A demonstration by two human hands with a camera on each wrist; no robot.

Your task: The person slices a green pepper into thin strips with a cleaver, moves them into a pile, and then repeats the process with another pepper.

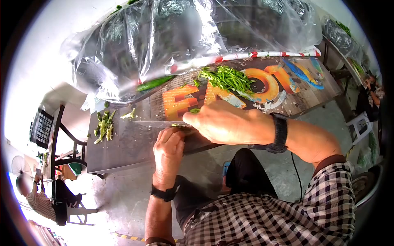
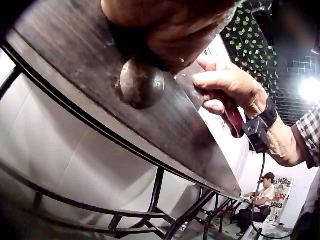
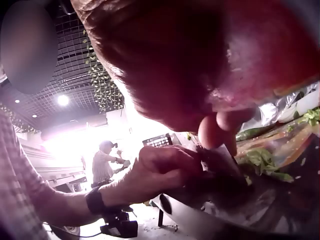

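Observation:
The right hand [image 1: 232, 123] grips a knife, its dark red handle [image 2: 231, 116] showing in the left wrist view. The blade [image 1: 154, 123] points left over the table's near part. Beside the blade, the left hand [image 1: 167, 149] has bent fingers at the table edge; what lies under them is hidden. Small green bits [image 1: 176, 125] show by its fingertips. A round, shiny metal object [image 2: 142, 83] sits beneath the left hand in the left wrist view. Beyond the hands lies a heap of cut green strips [image 1: 228, 80]; pale green scraps [image 1: 105, 125] lie at the left.
A long green vegetable [image 1: 156, 83] lies by the clear plastic sheeting [image 1: 135, 49] along the table's far side. The dark table [image 1: 119, 149] has bright printed letters. A black crate [image 1: 41, 128] and a seated person [image 1: 45, 203] are at the left; another person sits far right.

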